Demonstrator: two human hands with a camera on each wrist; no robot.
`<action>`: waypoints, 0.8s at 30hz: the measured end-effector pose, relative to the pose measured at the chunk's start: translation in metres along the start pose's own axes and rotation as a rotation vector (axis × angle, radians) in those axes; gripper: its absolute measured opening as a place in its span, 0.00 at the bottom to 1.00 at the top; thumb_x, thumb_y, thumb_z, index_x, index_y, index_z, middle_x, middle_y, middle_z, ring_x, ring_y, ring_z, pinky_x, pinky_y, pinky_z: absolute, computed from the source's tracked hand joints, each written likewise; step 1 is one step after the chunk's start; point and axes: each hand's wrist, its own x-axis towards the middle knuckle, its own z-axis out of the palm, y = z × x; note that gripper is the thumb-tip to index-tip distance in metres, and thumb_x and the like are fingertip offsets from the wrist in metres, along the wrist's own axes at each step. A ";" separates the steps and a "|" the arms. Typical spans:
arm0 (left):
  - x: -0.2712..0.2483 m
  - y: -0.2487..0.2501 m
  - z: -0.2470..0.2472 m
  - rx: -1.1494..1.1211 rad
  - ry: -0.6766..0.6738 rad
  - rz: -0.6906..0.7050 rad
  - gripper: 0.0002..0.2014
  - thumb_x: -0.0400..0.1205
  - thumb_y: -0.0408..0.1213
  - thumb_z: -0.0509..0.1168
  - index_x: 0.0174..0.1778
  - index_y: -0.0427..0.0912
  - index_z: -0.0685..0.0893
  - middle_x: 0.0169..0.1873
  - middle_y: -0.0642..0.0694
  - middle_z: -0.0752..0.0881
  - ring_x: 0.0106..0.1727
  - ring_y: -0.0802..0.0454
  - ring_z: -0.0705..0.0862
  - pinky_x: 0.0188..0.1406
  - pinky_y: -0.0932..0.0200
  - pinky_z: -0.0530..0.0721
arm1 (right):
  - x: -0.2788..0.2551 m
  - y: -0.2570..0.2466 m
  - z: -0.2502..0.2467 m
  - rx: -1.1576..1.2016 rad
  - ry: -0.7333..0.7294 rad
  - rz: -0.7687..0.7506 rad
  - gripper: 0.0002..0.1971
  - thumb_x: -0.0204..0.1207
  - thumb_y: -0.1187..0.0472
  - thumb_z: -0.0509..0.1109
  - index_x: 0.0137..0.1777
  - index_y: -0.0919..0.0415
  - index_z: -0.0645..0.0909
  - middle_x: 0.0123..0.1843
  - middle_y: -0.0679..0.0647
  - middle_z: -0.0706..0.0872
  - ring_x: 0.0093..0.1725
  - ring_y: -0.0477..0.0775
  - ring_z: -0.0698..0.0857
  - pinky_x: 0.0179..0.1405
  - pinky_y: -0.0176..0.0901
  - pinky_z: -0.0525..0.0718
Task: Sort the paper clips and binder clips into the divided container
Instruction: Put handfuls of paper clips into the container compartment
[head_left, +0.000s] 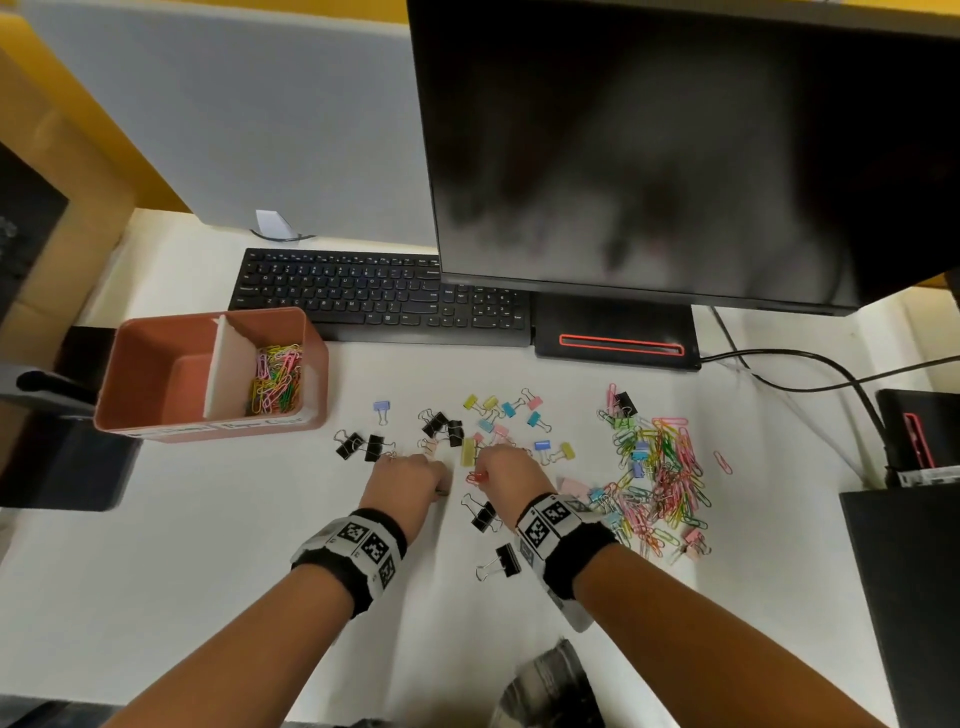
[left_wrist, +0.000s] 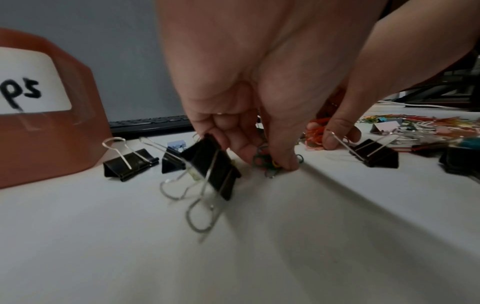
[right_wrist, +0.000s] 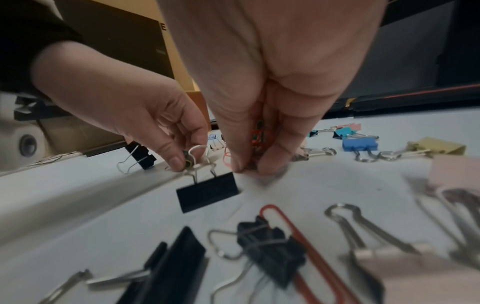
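Note:
My left hand (head_left: 415, 478) presses down on the white table and pinches a few green and yellow paper clips (left_wrist: 270, 163) between thumb and fingertips. A black binder clip (left_wrist: 213, 166) stands tilted right against its outer fingers. My right hand (head_left: 501, 467) is close beside it, holding a small bunch of red and green paper clips (right_wrist: 259, 135) with its fingertips (right_wrist: 267, 164) on the table. The salmon divided container (head_left: 156, 364) stands at the left; its right compartment holds coloured paper clips (head_left: 275, 379), and its left compartment shows nothing inside.
Black and pastel binder clips (head_left: 498, 421) lie scattered just beyond my hands, with two more black ones (head_left: 491, 540) near my right wrist. A big heap of coloured paper clips (head_left: 660, 483) lies to the right. A keyboard (head_left: 374, 296) and a monitor (head_left: 675, 156) stand behind.

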 end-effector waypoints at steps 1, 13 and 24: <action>0.000 -0.001 0.000 -0.010 -0.009 0.017 0.11 0.78 0.30 0.58 0.46 0.52 0.80 0.43 0.52 0.83 0.45 0.48 0.83 0.53 0.55 0.74 | -0.001 0.000 0.000 -0.004 0.006 0.002 0.10 0.77 0.70 0.64 0.56 0.65 0.81 0.54 0.60 0.85 0.54 0.58 0.84 0.51 0.45 0.81; -0.022 -0.041 -0.081 -0.774 0.304 -0.093 0.03 0.77 0.35 0.68 0.38 0.45 0.83 0.34 0.49 0.85 0.37 0.55 0.83 0.40 0.66 0.80 | -0.015 -0.010 -0.014 -0.053 -0.090 0.029 0.09 0.80 0.67 0.62 0.56 0.66 0.80 0.56 0.59 0.82 0.57 0.58 0.83 0.56 0.41 0.78; -0.038 -0.159 -0.134 -0.782 0.384 -0.386 0.03 0.76 0.30 0.69 0.38 0.43 0.85 0.38 0.42 0.88 0.39 0.50 0.84 0.49 0.68 0.84 | 0.040 -0.192 -0.086 0.255 0.153 -0.205 0.09 0.80 0.60 0.63 0.55 0.60 0.82 0.51 0.59 0.87 0.49 0.58 0.86 0.53 0.50 0.85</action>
